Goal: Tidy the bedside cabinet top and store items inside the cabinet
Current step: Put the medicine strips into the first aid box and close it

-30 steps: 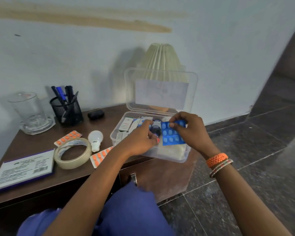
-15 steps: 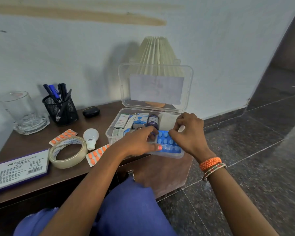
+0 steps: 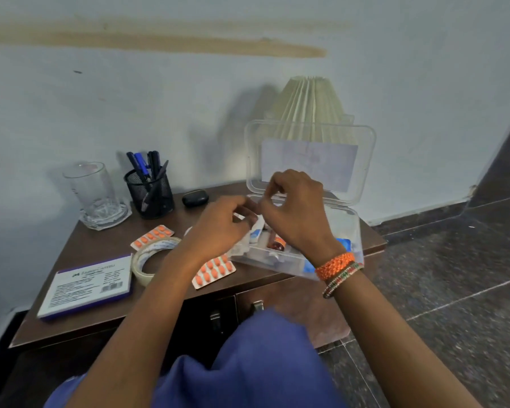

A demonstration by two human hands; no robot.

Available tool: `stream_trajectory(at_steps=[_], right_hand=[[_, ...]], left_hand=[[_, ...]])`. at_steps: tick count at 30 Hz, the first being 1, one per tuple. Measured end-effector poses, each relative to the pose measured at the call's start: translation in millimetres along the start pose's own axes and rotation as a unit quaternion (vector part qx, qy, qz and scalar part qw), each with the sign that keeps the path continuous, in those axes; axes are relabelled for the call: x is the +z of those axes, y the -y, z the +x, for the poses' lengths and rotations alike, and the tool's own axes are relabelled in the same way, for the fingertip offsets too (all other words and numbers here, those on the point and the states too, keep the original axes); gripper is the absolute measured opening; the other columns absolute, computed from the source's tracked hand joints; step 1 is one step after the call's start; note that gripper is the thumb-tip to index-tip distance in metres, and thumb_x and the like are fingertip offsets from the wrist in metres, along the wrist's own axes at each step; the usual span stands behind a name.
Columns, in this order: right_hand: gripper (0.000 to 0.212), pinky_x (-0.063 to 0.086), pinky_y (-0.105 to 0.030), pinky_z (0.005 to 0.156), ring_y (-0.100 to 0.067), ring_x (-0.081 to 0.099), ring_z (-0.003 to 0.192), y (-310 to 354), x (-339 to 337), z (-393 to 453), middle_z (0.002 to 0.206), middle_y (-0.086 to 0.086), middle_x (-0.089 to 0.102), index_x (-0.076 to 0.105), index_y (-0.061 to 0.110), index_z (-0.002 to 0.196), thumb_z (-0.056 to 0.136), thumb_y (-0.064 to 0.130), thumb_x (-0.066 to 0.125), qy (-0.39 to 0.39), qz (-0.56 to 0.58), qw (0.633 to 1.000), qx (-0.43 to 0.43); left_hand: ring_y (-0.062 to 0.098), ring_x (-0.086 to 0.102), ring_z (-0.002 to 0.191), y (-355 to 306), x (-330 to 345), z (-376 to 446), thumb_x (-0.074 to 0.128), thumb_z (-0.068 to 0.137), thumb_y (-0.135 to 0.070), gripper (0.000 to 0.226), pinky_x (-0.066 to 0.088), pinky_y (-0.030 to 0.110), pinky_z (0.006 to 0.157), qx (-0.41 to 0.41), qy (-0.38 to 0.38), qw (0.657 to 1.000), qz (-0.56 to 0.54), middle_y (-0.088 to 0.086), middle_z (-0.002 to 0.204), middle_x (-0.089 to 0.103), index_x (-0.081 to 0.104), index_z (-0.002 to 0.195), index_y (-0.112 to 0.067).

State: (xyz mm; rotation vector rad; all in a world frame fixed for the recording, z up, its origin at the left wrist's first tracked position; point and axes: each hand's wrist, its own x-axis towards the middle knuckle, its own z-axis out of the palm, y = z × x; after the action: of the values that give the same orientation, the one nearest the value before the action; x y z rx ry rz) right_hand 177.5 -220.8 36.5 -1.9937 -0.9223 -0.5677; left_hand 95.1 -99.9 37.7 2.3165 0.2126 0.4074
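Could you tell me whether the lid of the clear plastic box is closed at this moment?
No, the lid stands upright and open behind the clear plastic box, in front of the lamp shade.

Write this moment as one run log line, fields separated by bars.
stage: packing clear box | lid: open | left hand, right hand: over box, grip unclear | orange pill strips: on cabinet top

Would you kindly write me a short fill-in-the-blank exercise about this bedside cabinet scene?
1. The clear plastic box has its lid standing ____.
2. The pens stand in a black mesh ____.
3. The tablets in the two blister packs on the cabinet top are ____ in colour.
4. The tape roll lies between the boxed set and the ____ hand.

Missing words: open; holder; orange; left
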Motion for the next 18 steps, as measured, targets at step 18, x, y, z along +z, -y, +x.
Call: stream_trajectory(at_steps=[18], right_hand=[[0.04,0.027,-0.055,0.11,-0.027,0.048,0.123,85,206,65,0.131,-0.005,0.055,0.058,0.024,0.123,0.084,0.02,0.065,0.494,-0.078,0.865,-0.039]], left_hand=[[0.029,0.058,0.103,135,-113,-39,0.059,0.084,-0.017,0.035,0.048,0.039,0.089,-0.323,-0.106,0.927,0.16,0.014,0.118,0.061,0.054,0.118,-0.013]])
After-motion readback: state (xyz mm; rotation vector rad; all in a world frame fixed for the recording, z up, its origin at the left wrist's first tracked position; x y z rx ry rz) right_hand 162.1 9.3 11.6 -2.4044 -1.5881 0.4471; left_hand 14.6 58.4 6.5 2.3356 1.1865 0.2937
